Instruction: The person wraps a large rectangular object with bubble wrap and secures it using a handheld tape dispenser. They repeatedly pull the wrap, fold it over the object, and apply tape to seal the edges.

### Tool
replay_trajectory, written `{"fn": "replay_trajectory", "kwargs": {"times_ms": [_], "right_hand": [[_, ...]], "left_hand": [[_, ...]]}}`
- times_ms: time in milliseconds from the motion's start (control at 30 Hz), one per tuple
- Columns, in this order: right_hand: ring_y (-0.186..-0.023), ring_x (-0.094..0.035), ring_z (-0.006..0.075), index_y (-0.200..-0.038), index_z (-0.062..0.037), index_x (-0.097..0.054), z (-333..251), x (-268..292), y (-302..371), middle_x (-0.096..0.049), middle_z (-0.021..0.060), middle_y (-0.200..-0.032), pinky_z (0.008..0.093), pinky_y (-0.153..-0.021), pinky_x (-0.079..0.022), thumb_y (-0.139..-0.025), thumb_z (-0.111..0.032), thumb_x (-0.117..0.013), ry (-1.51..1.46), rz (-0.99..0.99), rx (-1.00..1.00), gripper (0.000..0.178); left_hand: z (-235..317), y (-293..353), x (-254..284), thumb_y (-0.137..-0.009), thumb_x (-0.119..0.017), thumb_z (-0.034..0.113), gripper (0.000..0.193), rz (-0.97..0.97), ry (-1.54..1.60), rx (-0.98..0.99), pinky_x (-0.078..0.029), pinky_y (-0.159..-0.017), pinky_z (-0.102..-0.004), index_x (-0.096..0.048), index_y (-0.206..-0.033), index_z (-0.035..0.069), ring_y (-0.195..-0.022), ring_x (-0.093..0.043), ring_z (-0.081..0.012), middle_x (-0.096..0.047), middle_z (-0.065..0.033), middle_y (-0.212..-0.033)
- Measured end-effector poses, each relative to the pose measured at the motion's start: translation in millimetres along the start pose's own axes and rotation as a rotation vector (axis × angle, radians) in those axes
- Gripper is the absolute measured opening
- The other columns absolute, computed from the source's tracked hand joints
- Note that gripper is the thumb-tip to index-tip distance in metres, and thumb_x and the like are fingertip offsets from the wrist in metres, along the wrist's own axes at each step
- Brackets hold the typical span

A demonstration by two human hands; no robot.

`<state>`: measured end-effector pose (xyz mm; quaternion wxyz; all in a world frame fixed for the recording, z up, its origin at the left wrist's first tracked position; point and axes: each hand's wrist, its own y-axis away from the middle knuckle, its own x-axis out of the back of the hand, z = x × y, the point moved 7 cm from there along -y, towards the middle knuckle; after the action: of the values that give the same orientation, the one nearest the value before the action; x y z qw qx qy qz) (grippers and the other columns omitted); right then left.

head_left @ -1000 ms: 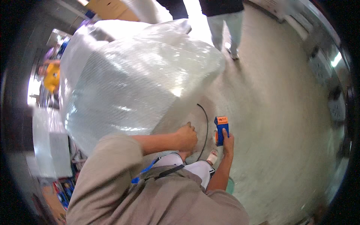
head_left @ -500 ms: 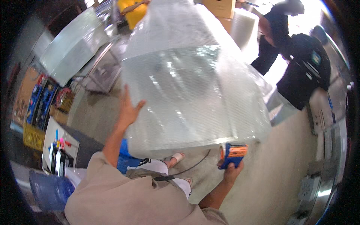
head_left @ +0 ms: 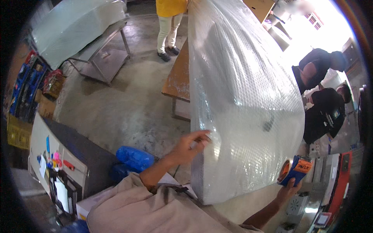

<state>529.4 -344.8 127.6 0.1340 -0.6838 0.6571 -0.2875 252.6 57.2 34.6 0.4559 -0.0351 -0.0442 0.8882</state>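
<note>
A large, tall item wrapped in clear bubble wrap (head_left: pixel 248 116) stands before me and takes up the middle of the view; what lies inside is only a pale blur. My left hand (head_left: pixel 189 147) is at the near left edge of this bundle, its curled thumb and fingers pinching the bubble wrap. On the bundle's near right side, my right hand (head_left: pixel 291 188) grips a tape dispenser (head_left: pixel 297 171), blue with an orange label, with a tape roll in it. The dispenser is close to the wrap; whether it touches is unclear.
A wooden-topped table (head_left: pixel 176 83) is left of the bundle. Farther left stands a metal table (head_left: pixel 112 58) bearing another wrapped bundle (head_left: pixel 77 27). Blue plastic containers (head_left: pixel 134 159) sit by my left arm. Two people in dark shirts (head_left: pixel 324 112) are at the right; another (head_left: pixel 169 23) stands behind.
My view has turned, and the wrapped bundle now stands farther right and steeper. My left hand went from spread fingers to curled ones at its edge. The tape dispenser stays in my right hand.
</note>
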Motion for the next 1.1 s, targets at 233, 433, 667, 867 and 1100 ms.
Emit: {"fn": "replay_trajectory", "kwargs": {"times_ms": [233,433,667,867,1100], "right_hand": [[-0.085,-0.064,0.0219,-0.141,-0.0001,-0.043,-131,-99,-83,-0.06,0.0155,-0.11,0.0332,-0.068,-0.054,-0.09,-0.063,-0.067,0.291,-0.236,0.114,0.085],[-0.119,-0.054,0.0295,-0.151,0.0006,-0.037,-176,-215,-98,-0.051,0.0197,-0.129,0.0451,-0.101,-0.044,-0.093,-0.051,-0.068,0.908,-0.306,0.284,0.083],[-0.12,-0.054,0.0303,-0.15,-0.0007,-0.041,-261,-397,-79,-0.05,0.0201,-0.136,0.0434,-0.1,-0.045,-0.094,-0.04,-0.071,0.547,-0.14,0.111,0.075],[-0.095,-0.06,0.0268,-0.132,0.0024,-0.054,-318,-624,-82,-0.061,0.0164,-0.106,0.0373,-0.079,-0.053,-0.09,-0.047,-0.073,0.834,-0.104,0.092,0.067],[-0.081,-0.059,0.0161,-0.12,0.0054,-0.058,-292,-858,-145,-0.062,0.0082,-0.093,0.0306,-0.069,-0.052,-0.089,-0.049,-0.074,0.259,0.115,-0.046,0.065]], "left_hand": [[-107,-60,237,-0.103,-0.059,0.028,0.036,0.431,-0.238,0.178,-0.051,-0.091,-0.0317,-0.065,-0.125,0.0,-0.099,-0.067,-0.0175,-0.072,-0.0104,-0.108],[-159,-86,350,-0.104,-0.057,0.027,0.035,0.527,-0.078,0.206,-0.052,-0.085,-0.0313,-0.064,-0.129,0.004,-0.092,-0.067,-0.0153,-0.072,-0.0098,-0.102],[-55,-325,560,-0.107,-0.048,0.031,0.068,0.251,0.172,0.003,-0.052,-0.07,-0.0293,-0.012,-0.163,0.016,-0.085,-0.066,-0.0125,-0.069,-0.0102,-0.094],[64,-553,716,-0.104,-0.055,0.021,0.073,0.195,0.107,-0.314,-0.051,-0.075,-0.0266,-0.012,-0.163,0.015,-0.08,-0.061,-0.0115,-0.067,-0.0068,-0.093],[44,-725,857,-0.103,-0.056,0.022,0.064,0.293,0.144,-0.319,-0.05,-0.084,-0.0282,-0.026,-0.159,0.013,-0.09,-0.062,-0.0137,-0.065,-0.0043,-0.102]]}}
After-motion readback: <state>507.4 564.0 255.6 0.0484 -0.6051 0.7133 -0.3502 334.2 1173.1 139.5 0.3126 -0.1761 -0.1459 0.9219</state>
